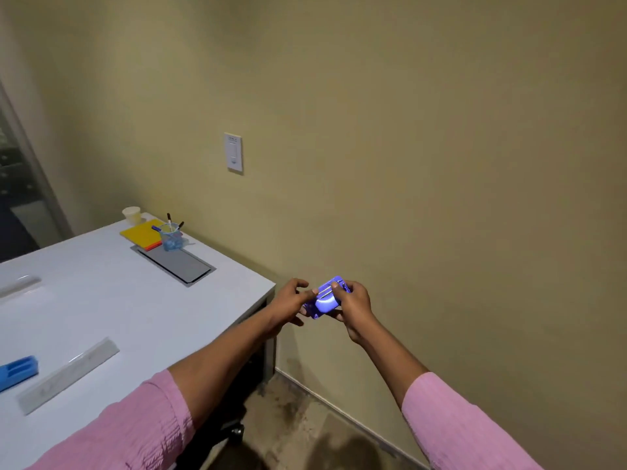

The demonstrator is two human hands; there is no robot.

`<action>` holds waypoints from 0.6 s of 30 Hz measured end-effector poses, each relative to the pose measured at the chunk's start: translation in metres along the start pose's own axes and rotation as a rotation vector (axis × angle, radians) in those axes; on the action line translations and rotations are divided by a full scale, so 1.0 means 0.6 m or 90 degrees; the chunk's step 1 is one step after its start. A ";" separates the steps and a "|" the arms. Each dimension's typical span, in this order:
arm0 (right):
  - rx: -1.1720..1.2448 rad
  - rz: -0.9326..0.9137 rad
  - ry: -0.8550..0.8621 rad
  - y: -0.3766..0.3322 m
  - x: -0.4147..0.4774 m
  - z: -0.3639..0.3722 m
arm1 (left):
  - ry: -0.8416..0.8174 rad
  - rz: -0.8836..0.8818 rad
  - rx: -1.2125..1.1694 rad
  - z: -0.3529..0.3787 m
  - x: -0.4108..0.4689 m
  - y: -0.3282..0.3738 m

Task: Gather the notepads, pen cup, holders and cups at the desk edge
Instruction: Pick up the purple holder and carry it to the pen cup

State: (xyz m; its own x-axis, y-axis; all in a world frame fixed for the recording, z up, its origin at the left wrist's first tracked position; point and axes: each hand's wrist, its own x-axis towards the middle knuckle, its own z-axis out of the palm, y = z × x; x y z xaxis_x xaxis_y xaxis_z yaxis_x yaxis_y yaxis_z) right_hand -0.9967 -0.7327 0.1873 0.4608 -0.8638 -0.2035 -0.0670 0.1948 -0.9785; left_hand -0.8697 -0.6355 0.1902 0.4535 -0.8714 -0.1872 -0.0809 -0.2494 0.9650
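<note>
Both hands hold a small purple plastic holder (326, 300) in the air, just past the right corner of the white desk (101, 300). My left hand (288, 301) grips its left side and my right hand (354, 305) grips its right side and top. At the desk's far edge lie yellow and orange notepads (140, 234), a clear blue pen cup (169, 236) with pens in it, and a white paper cup (131, 215). A blue holder (17, 372) sits at the desk's near left edge.
A grey cable hatch (178, 263) is set into the desk behind the pen cup. A grey ruler-like strip (68, 374) lies on the near desk. The beige wall carries a light switch (233, 152). A chair base (234, 432) stands on the floor under the desk.
</note>
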 end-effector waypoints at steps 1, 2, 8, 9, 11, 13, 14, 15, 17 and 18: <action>0.021 0.010 -0.008 0.002 0.022 0.012 | 0.011 -0.020 -0.006 -0.008 0.013 -0.003; 0.034 0.017 -0.016 0.004 0.044 0.025 | 0.022 -0.033 -0.017 -0.015 0.027 -0.004; 0.074 0.065 -0.099 0.011 0.163 0.120 | 0.176 -0.070 -0.049 -0.073 0.103 -0.013; 0.081 0.077 -0.119 0.010 0.184 0.139 | 0.199 -0.076 -0.048 -0.089 0.118 -0.014; 0.089 0.092 -0.161 0.006 0.227 0.179 | 0.229 -0.089 -0.041 -0.126 0.150 -0.020; 0.093 0.101 -0.196 0.006 0.270 0.222 | 0.252 -0.090 -0.035 -0.167 0.180 -0.029; 0.093 0.111 -0.213 0.007 0.291 0.244 | 0.268 -0.091 -0.038 -0.187 0.195 -0.035; 0.089 0.120 -0.233 0.007 0.311 0.267 | 0.284 -0.091 -0.034 -0.207 0.209 -0.041; 0.070 0.125 -0.279 0.012 0.348 0.311 | 0.308 -0.095 -0.005 -0.247 0.234 -0.054; 0.061 0.123 -0.297 0.014 0.365 0.334 | 0.319 -0.099 0.010 -0.267 0.245 -0.059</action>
State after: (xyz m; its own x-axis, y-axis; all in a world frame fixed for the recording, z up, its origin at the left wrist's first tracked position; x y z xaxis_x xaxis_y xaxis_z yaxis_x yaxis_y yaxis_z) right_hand -0.7189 -0.8272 0.1408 0.7952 -0.5134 -0.3225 -0.1182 0.3905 -0.9130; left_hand -0.6580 -0.6867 0.1578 0.8300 -0.5155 -0.2130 0.0092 -0.3692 0.9293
